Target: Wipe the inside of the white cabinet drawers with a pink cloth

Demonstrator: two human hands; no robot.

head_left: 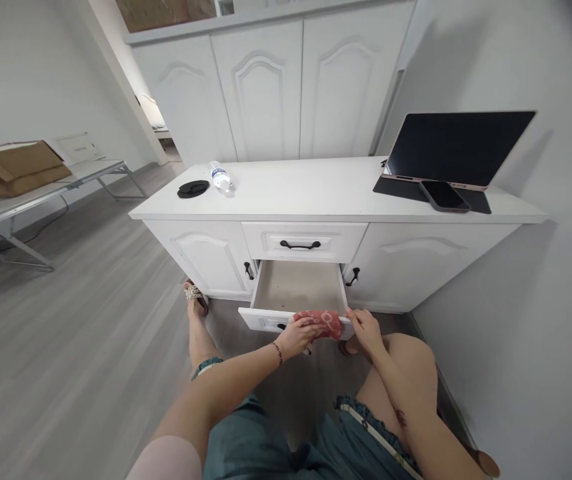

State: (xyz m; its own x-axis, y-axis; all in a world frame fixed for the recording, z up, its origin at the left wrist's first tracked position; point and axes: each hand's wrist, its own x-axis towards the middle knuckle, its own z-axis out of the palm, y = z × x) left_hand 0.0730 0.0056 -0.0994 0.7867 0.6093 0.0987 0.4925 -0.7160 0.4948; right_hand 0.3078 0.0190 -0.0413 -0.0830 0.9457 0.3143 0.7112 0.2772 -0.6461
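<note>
A white drawer (pixel 266 320), the lower one in the cabinet, is pulled out, and its pale bottom shows a few small dark specks. Over the right part of its front panel drapes a red patterned cloth (pixel 333 325). My left hand (pixel 299 335) grips this cloth against the top edge of the panel, fingers pointing right. At the panel's right corner, my right hand (pixel 365 328) holds the edge, its fingertips partly hidden. The drawer's black handle (pixel 281 327) shows only in part, left of my left hand.
On the white cabinet top (pixel 306 190) are a plastic bottle (pixel 221 177), a black round item (pixel 193 189), a dark-screened tablet (pixel 456 148) and a phone (pixel 445 197). A closed drawer (pixel 306 235) sits above the pulled-out one. At left, a cardboard box (pixel 21 167) rests on a folding table (pixel 83 172).
</note>
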